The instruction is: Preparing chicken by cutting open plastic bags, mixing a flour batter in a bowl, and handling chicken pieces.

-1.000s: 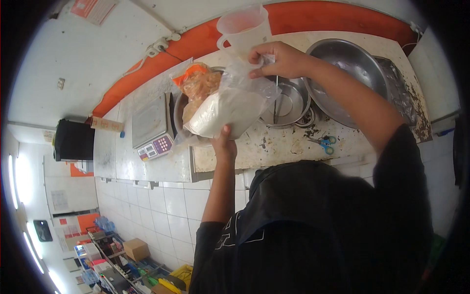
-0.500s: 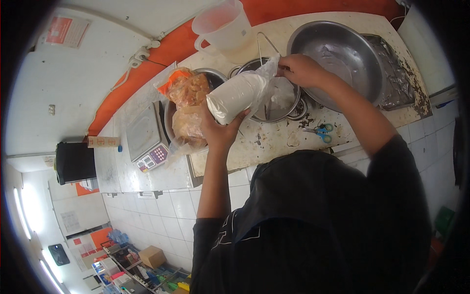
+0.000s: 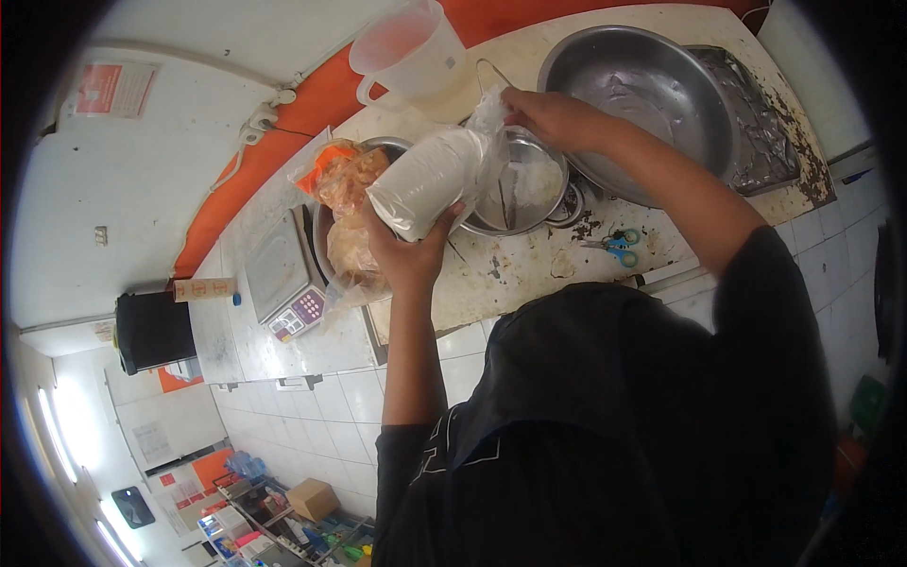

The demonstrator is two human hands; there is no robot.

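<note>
A clear plastic bag of white powder (image 3: 420, 184) lies tilted across both hands above the table. My left hand (image 3: 408, 250) is wrapped round its lower, full end. At the bag's loose upper end, my right hand (image 3: 548, 118) pinches the crumpled plastic. Just under and to the right of the bag stands a steel pot (image 3: 557, 215) with side handles. White powder (image 3: 537, 181) lies in it beside a thin dark utensil handle, and the bag hides its left part. Left of my left hand, bagged orange-brown food (image 3: 351, 241) sits in a metal bowl.
A digital scale (image 3: 282, 269) stands at the left. Behind are a translucent measuring jug (image 3: 411, 57) and, to the right, a large steel basin (image 3: 652, 104) beside a dark plastic sheet (image 3: 751, 118). Blue-handled scissors (image 3: 619, 246) lie near the front edge of the worn table (image 3: 529, 274).
Both hands and the bag have shifted slightly left in the picture, as the whole view moved a little. More of the white powder in the pot now shows. My grip on the bag looks the same.
</note>
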